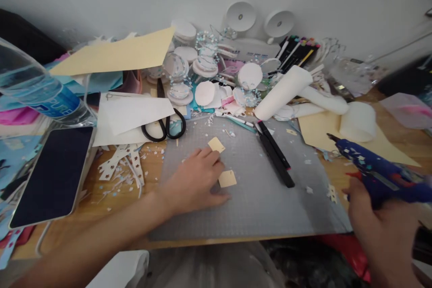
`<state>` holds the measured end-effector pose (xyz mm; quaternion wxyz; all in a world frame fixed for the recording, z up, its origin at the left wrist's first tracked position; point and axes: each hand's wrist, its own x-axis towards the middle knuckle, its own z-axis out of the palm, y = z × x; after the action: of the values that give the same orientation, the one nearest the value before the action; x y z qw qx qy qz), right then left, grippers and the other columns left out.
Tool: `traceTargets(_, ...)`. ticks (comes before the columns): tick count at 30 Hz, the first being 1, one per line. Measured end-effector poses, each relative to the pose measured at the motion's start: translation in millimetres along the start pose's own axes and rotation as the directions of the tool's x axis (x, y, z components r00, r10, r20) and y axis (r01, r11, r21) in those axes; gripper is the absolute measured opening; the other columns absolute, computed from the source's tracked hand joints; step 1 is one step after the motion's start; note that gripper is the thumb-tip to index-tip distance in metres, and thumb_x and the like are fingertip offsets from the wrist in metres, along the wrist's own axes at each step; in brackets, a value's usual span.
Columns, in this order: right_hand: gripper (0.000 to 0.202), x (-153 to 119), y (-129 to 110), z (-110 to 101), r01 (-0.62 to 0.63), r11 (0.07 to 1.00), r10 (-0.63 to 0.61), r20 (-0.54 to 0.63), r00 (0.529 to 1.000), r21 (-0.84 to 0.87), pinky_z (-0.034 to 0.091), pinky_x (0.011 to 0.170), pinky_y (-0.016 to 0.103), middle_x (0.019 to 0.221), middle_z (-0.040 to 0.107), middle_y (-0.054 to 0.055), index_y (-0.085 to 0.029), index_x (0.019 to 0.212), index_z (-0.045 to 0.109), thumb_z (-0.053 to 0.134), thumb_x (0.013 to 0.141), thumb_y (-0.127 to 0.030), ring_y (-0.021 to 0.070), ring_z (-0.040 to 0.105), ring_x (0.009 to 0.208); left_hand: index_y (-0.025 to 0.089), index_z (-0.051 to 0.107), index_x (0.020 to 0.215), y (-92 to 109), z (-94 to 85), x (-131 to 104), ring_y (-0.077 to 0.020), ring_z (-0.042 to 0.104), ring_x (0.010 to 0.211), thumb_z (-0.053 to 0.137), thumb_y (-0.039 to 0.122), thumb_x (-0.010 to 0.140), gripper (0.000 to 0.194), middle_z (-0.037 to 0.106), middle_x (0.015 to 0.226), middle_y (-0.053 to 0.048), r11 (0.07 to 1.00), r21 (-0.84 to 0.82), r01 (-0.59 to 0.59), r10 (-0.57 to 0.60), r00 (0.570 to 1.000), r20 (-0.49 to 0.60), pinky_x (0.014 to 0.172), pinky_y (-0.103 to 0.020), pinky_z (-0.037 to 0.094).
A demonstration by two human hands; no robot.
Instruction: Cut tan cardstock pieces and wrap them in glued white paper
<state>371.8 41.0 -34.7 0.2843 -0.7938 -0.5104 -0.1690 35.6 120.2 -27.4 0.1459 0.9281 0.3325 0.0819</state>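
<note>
My left hand (pixel 198 181) rests palm down on the grey cutting mat (pixel 263 216). Its thumb is apart from its loosely bent fingers, and I see nothing held in it. Beside the fingertips lies a small cream paper square (pixel 216 145). Another cream paper square (pixel 227 178) lies between the fingers and thumb, a little to their right. At the right edge of the mat, my right hand (pixel 381 234) is wrapped around a blue hot glue gun (pixel 378 168), its nozzle pointing up and left. The palm side of both hands is hidden.
Black tweezers-like tools (pixel 275 155) lie on the mat. Black-handled scissors (pixel 165 128), a phone (pixel 54 175) and a water bottle (pixel 43 90) are on the left. White foam rolls (pixel 283 92) and a marker set (pixel 297 54) stand behind. Paper scraps (pixel 121 164) litter the table.
</note>
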Motion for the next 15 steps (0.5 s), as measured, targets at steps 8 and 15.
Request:
traceTargets(8, 0.021, -2, 24, 13, 0.047, 0.985, -0.002, 0.257, 0.966, -0.168, 0.045, 0.054, 0.038, 0.069, 0.055, 0.010, -0.027, 0.076, 0.039, 0.054, 0.080, -0.041, 0.0324, 0.063, 0.069, 0.011, 0.066, 0.083, 20, 11.8, 14, -0.0274, 0.056, 0.086, 0.061, 0.037, 0.085, 0.027, 0.062, 0.084, -0.010, 0.949, 0.307, -0.071, 0.071, 0.997, 0.014, 0.070, -0.039, 0.042)
traceTargets(15, 0.028, -8, 34, 18, 0.021, 0.999, -0.011, 0.278, 0.961, -0.033, 0.040, 0.052, 0.036, 0.065, 0.049, 0.005, -0.027, 0.073, 0.038, 0.060, 0.078, -0.045, 0.0290, 0.060, 0.068, 0.012, 0.066, 0.081, 27, 21.2, 11, -0.0253, 0.054, 0.080, 0.056, 0.023, 0.089, 0.016, 0.061, 0.079, -0.009, 0.879, 0.458, -0.134, 0.146, 0.989, 0.010, 0.063, -0.037, 0.040)
